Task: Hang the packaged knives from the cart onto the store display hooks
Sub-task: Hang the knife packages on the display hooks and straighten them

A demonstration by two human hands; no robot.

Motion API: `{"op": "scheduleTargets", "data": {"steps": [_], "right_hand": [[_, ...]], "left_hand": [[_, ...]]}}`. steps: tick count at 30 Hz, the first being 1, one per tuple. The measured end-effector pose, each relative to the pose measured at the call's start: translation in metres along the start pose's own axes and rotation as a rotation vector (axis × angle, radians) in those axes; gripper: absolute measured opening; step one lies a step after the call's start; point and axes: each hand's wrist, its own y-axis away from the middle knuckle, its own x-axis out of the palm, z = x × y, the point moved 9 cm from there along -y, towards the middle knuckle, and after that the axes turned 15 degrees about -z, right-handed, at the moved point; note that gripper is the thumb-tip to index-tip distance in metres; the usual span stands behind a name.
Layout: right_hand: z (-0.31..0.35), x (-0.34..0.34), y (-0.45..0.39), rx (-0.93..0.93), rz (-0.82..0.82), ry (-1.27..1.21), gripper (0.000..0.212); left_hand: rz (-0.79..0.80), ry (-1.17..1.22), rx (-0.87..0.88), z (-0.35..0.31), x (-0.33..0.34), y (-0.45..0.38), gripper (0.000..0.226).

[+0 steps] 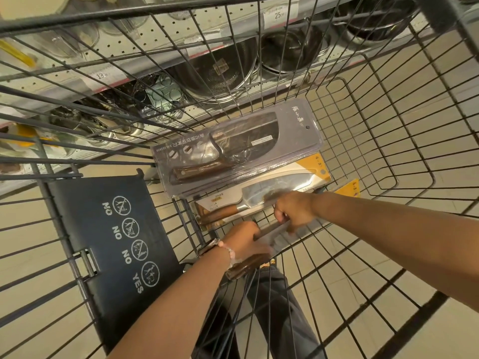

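While both hands grip one packaged knife, cart floor rightward lies bare.

The cart is made of thin dark metal wire, and its black seat flap looks like matt plastic with white paint on it. The top knife pack is shiny clear plastic over grey card, and the knife inside has a dark blade and a brown wood handle. The knife pack under it has a bright, shiny metal blade, a wood handle and white and orange card.
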Motion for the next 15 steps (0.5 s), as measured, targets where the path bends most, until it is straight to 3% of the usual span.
{"op": "scheduleTargets", "data": {"steps": [7,11,13,15], "right_hand": [[-0.004,-0.007,0.009,0.102,0.013,-0.176,0.025],[-0.020,-0.024,0.020,0.322,-0.180,-0.361,0.038],[-0.018,-0.025,0.021,0.255,-0.086,-0.354,0.046],[-0.013,-0.027,0.025,0.179,0.019,-0.314,0.033]], "left_hand": [[0.011,0.075,-0.023,-0.003,-0.001,0.004,0.026],[-0.010,0.047,-0.018,-0.007,-0.006,0.005,0.030],[-0.028,0.026,-0.004,-0.010,-0.011,0.008,0.036],[-0.047,0.020,0.024,-0.014,-0.016,0.013,0.041]]}}
